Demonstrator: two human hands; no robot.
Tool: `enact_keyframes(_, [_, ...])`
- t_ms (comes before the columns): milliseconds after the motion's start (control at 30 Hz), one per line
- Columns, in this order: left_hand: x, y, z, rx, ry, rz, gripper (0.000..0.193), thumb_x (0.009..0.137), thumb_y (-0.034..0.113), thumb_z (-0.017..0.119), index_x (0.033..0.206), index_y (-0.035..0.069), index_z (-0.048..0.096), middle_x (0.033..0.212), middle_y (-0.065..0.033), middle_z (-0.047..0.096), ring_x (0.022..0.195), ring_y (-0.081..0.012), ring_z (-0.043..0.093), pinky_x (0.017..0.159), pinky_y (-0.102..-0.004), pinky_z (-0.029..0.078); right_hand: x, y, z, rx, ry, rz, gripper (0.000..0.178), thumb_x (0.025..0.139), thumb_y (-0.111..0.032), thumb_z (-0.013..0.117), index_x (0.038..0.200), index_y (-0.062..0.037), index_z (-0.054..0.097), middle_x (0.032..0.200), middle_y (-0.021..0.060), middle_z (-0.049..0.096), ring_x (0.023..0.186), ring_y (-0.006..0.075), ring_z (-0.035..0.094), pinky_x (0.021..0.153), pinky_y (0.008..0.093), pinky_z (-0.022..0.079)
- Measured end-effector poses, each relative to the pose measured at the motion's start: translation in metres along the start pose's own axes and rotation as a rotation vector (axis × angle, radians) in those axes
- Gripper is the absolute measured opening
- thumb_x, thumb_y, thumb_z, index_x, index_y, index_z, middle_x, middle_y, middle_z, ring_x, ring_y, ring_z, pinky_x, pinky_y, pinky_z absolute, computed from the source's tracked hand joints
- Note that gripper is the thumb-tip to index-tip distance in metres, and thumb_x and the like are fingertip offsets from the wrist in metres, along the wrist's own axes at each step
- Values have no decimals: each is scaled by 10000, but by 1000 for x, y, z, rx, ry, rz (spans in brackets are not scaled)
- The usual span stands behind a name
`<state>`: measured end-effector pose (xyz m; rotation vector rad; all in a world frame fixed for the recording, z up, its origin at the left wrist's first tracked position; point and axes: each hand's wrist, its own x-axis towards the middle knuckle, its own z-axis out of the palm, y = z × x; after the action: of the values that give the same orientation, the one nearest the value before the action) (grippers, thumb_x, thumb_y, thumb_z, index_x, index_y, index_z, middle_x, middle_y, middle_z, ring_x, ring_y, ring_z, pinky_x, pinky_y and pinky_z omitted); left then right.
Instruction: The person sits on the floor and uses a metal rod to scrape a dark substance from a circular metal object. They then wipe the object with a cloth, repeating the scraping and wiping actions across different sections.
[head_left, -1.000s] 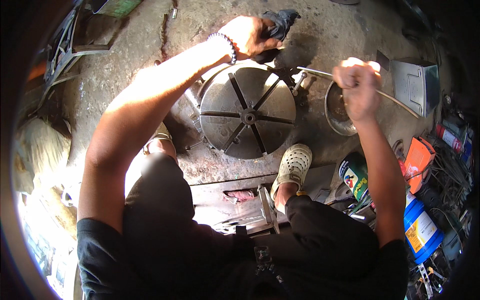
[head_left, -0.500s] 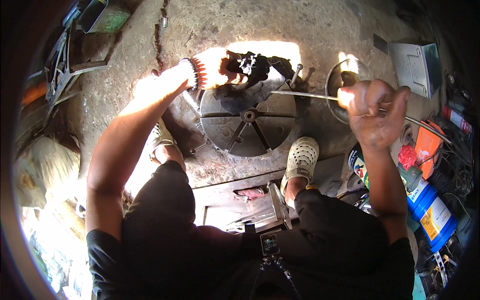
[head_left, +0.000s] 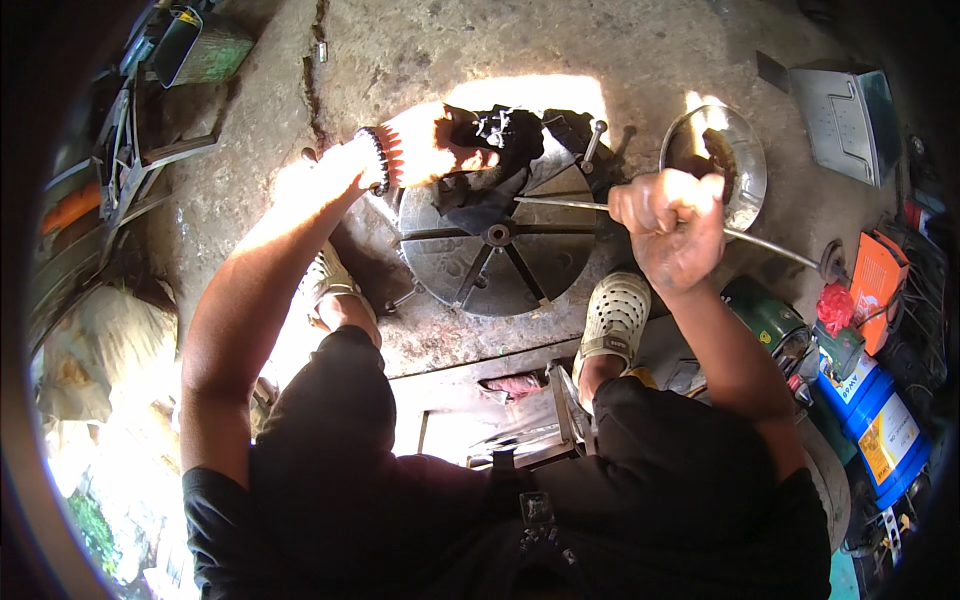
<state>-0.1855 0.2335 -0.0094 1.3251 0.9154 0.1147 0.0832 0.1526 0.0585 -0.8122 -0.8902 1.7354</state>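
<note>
A round, slotted metal plate (head_left: 500, 270) with a central hole lies on the floor between my feet. On its far side sits a dark, greasy part (head_left: 520, 140), its kind unclear, with ragged black edges. My left hand (head_left: 430, 145), wearing a beaded bracelet (head_left: 378, 160), is closed on the left of this part; its fingertips are partly lost in the black. My right hand (head_left: 672, 225) is wrapped round a long thin metal rod (head_left: 770, 248). The rod's tip lies over the plate, close to the dark part's lower edge; whether they touch, I cannot tell.
Right of the plate stands a round metal pan (head_left: 750, 180) with dark contents. A metal box (head_left: 840, 125), an orange case (head_left: 880, 285) and a blue bucket (head_left: 875, 430) line the right side. Metal frames (head_left: 125, 160) stand at the left. A T-handled bolt (head_left: 594, 145) rises beside the plate.
My right hand has moved left, and the rod's tip has slid left and slightly nearer me over the plate. My left hand stays on the dark part. The view has shifted slightly.
</note>
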Motion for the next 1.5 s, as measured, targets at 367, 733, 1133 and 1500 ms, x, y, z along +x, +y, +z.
enact_keyframes(367, [0,8,-5,114,-5,-88,338,903,284,694,1072,-2,631,867,-31,663,753,-71,517,689,-281,468,-5,10,-21,161,87,-43,593,1010,-573,188,632,-123,264,567,-8,243,517,147,214,568,323,252])
enact_keyframes(733, [0,-3,2,-196,47,51,318,904,239,671,1118,8,631,836,-26,651,748,-85,539,699,-273,469,0,0,-31,82,83,-150,580,1005,-578,230,635,-135,287,584,-14,251,518,163,233,587,347,265])
enact_keyframes(1133, [-16,18,5,434,75,-226,466,883,362,665,1139,-26,633,958,-131,690,851,-181,616,826,-315,487,-7,-16,-25,147,-1,-61,591,1009,-573,182,630,-131,288,573,-13,250,514,149,225,576,332,264])
enact_keyframes(1500, [-19,33,15,344,125,-195,456,875,386,679,1149,25,626,799,-56,654,707,-141,551,679,-301,458,-6,6,-30,184,116,-63,578,1015,-557,175,645,-124,278,568,-6,239,527,150,212,562,329,247])
